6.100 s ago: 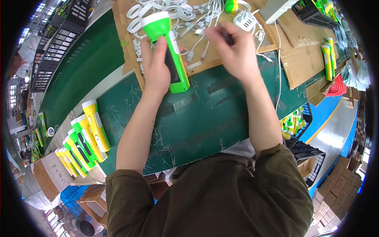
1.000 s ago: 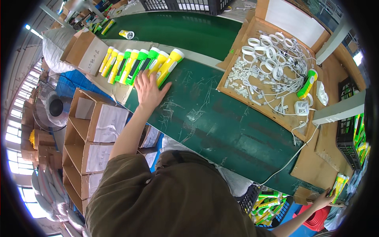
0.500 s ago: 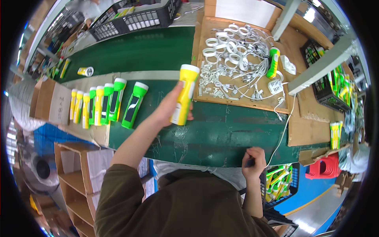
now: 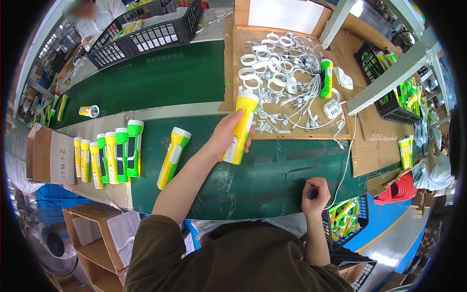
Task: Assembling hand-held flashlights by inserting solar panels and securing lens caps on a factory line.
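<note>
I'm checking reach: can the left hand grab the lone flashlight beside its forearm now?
Probably not: the left hand is wrapped round a yellow flashlight, though the lone flashlight looks mostly uncovered.

The left hand (image 4: 225,134) holds a yellow flashlight (image 4: 241,130).

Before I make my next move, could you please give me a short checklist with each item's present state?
1. Left hand gripping the held flashlight: ok, fingers wrapped around its body.
2. Right hand free: not ok, it is closed on a small dark object.
3. Lone flashlight clear of the left forearm: cannot tell, they nearly meet in this view.
4. White charger block inside the cable tray: ok.
5. Held flashlight's lamp off: cannot tell, its front faces away.
</note>
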Action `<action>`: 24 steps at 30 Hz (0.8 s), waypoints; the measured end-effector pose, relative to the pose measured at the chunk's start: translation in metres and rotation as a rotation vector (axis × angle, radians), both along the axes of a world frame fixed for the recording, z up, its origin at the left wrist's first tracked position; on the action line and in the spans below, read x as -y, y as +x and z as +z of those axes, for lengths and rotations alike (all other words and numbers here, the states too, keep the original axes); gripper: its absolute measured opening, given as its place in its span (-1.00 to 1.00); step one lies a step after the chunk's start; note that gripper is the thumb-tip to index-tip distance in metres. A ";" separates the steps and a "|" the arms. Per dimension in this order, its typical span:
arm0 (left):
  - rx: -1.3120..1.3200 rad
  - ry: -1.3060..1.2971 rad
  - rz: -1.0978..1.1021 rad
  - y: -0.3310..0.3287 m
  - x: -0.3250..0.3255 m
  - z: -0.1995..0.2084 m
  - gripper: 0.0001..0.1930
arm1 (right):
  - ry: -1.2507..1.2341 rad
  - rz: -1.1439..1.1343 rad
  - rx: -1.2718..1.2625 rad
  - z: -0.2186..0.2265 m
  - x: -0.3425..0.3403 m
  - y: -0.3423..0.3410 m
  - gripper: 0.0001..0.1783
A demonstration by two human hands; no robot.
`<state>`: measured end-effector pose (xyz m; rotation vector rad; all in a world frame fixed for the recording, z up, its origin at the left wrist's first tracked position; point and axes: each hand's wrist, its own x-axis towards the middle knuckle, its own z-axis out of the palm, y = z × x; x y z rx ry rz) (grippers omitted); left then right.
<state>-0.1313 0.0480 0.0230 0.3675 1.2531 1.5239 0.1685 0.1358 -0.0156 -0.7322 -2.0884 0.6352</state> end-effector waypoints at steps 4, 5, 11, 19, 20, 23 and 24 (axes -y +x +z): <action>0.043 -0.017 0.038 0.001 0.003 0.004 -0.58 | -0.016 -0.015 0.008 -0.005 -0.001 0.002 -0.77; 0.052 -0.034 0.035 0.000 0.003 0.005 -0.58 | -0.093 -0.037 0.019 -0.006 0.001 0.002 -0.71; 0.092 -0.039 0.071 -0.003 0.005 -0.006 -0.58 | -0.213 0.208 -0.174 -0.015 -0.007 0.003 -0.64; -0.101 0.261 0.108 0.000 0.004 -0.012 -0.52 | -0.356 0.541 0.345 0.068 -0.007 -0.108 -0.81; -0.151 0.262 0.112 -0.003 0.006 -0.015 -0.52 | -0.247 0.512 0.257 0.064 -0.007 -0.124 -0.82; -0.266 0.255 0.222 -0.003 0.006 -0.023 -0.55 | 0.002 0.510 0.247 0.066 -0.005 -0.157 -0.83; -0.189 0.281 0.236 -0.005 0.008 -0.024 -0.56 | 0.155 0.532 0.321 0.068 -0.006 -0.165 -0.83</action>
